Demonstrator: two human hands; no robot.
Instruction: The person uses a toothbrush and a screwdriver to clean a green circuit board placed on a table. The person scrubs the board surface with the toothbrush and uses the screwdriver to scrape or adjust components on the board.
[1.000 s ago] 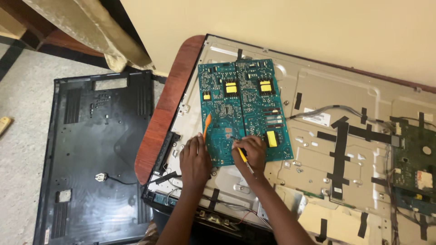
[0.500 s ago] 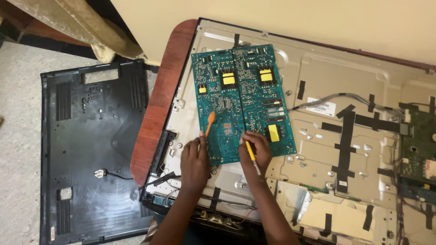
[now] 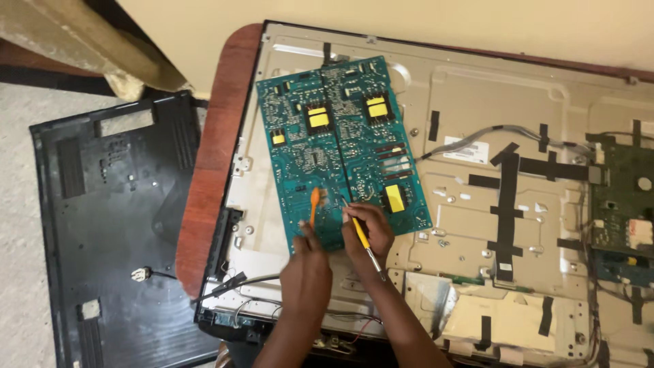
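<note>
A teal circuit board (image 3: 340, 146) with yellow components lies loose on the metal back of an opened flat-screen television (image 3: 477, 225). My left hand (image 3: 308, 262) grips an orange tool (image 3: 314, 203) whose tip rests on the board's lower part. My right hand (image 3: 368, 228) holds a thin yellow-handled tool (image 3: 361, 235) like a pen, its tip on the board near the centre seam. Both hands sit at the board's near edge.
The television rests on a reddish wooden table (image 3: 211, 170). Its black plastic back cover (image 3: 109, 225) lies on the floor to the left. Black tape strips and grey cables (image 3: 477, 140) cross the panel. A green board (image 3: 623, 211) sits at the right edge.
The view has shifted so the board and television sit lower and more central. Both hands stay at the board's near edge with their tools, barely moved on the board.
</note>
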